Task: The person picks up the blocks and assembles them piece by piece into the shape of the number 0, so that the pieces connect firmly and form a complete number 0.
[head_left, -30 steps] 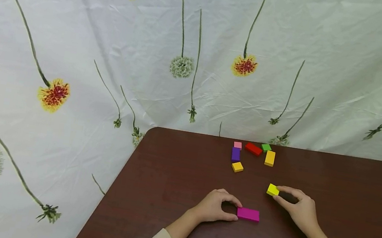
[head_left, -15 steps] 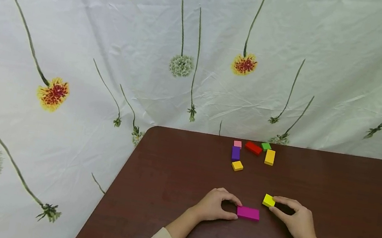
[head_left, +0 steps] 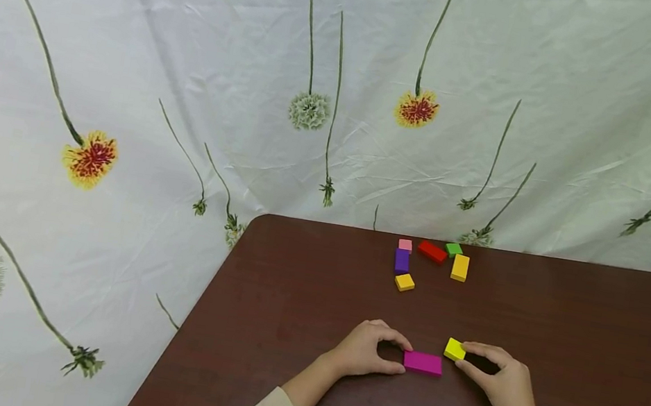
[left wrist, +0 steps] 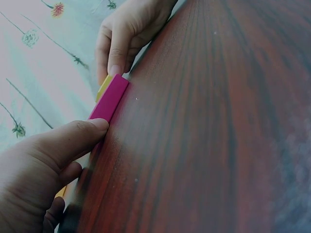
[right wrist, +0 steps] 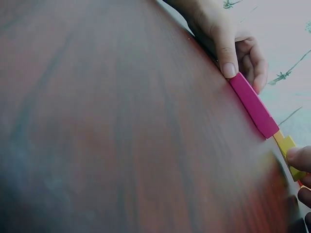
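Note:
On the brown table lies a flat magenta block [head_left: 423, 363], its long side running left to right in the head view. My left hand [head_left: 365, 351] grips its left end between thumb and fingers. A small bright yellow block [head_left: 454, 349] is pinched by the thumb and fingers of my right hand [head_left: 503, 382]. It sits turned at an angle, just beyond the magenta block's far right corner. In the right wrist view, the yellow block [right wrist: 291, 155] shows past the end of the magenta block [right wrist: 253, 106], partly covered by my right thumb.
Toward the table's [head_left: 288, 282] far edge lie a pink block [head_left: 405, 244], a purple block [head_left: 401, 261], a red block [head_left: 432, 251], a green block [head_left: 454, 249], and two orange-yellow blocks, one upright-looking [head_left: 459, 268] and one smaller [head_left: 405, 282]. Behind hangs a flower-printed cloth [head_left: 243, 78].
My right hand has brought the yellow block nearer to me and slightly left, up to the magenta block's right end. The left hand and magenta block stay in place.

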Available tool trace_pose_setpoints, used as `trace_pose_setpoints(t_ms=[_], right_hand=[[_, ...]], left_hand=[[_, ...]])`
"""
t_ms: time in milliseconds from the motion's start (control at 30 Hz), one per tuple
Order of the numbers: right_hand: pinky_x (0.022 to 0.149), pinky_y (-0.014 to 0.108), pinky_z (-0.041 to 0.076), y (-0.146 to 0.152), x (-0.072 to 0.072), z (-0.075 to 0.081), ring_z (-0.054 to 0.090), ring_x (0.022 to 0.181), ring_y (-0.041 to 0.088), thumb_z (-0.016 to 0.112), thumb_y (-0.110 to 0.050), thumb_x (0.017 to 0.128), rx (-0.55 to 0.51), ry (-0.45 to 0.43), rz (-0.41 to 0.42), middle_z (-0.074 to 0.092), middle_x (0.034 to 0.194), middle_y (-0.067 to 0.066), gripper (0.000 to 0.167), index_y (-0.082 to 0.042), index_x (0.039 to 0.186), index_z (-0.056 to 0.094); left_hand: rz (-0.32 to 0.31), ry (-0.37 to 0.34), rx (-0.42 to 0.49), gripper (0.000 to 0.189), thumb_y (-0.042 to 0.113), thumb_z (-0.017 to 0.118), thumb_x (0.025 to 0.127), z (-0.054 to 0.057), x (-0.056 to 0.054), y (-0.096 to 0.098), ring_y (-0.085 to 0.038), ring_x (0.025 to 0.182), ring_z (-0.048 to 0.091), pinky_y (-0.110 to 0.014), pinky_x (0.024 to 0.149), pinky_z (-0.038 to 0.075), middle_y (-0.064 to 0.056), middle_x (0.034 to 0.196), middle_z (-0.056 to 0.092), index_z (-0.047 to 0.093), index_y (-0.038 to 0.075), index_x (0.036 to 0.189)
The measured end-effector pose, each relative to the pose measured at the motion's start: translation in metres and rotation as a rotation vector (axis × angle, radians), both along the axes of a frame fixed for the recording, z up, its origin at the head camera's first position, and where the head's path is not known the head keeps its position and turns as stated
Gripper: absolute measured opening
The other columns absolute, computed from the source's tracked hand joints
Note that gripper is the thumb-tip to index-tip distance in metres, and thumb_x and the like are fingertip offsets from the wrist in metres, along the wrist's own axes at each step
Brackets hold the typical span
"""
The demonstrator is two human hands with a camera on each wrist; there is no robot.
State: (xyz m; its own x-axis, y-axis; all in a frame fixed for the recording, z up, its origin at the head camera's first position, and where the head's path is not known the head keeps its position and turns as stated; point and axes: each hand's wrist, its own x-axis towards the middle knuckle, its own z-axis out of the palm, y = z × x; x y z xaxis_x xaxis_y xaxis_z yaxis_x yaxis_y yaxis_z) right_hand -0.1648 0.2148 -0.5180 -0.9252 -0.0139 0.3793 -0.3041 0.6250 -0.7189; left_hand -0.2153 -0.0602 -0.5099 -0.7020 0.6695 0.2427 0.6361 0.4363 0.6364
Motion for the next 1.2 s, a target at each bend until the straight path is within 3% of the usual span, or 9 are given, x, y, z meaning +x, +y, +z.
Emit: trace_pose_setpoints(t_ms=[533, 833, 1200], right_hand=[[0.082, 0.004, 0.036, -0.0048, 0.0029, -0.0011, 0.058, 0.096, -0.003, 0.087, -0.017, 0.073, 0.016, 0.018, 0.011, 0.072, 0.101, -0.004, 0.027, -0.017, 0.098, 0.077], [0.077, 0.024, 0.047, -0.0059, 0.0025, -0.0033, 0.059, 0.095, 0.005, 0.087, -0.022, 0.074, 0.069, -0.019, -0.006, 0.069, 0.1, -0.006, 0.027, -0.021, 0.098, 0.074], [0.08, 0.032, 0.048, -0.0071, 0.0031, -0.0033, 0.058, 0.097, 0.009, 0.086, -0.023, 0.075, 0.081, -0.032, -0.005, 0.069, 0.103, -0.006, 0.028, -0.021, 0.1, 0.074]], left_hand=[[0.004, 0.0, -0.005, 0.029, 0.025, 0.082, 0.081, 0.0013, -0.0013, 0.0008, 0.0, 0.092, 0.052, -0.018, 0.086, 0.039, 0.012, 0.104, 0.07, 0.074, 0.019, 0.108], [0.001, 0.004, -0.007, 0.029, 0.025, 0.082, 0.081, -0.0009, -0.0011, -0.0004, 0.0, 0.092, 0.052, -0.018, 0.086, 0.039, 0.013, 0.104, 0.07, 0.074, 0.019, 0.108], [0.008, -0.011, -0.012, 0.029, 0.027, 0.081, 0.082, -0.0015, -0.0015, -0.0003, 0.001, 0.093, 0.051, -0.019, 0.087, 0.039, 0.014, 0.105, 0.07, 0.074, 0.021, 0.109]])
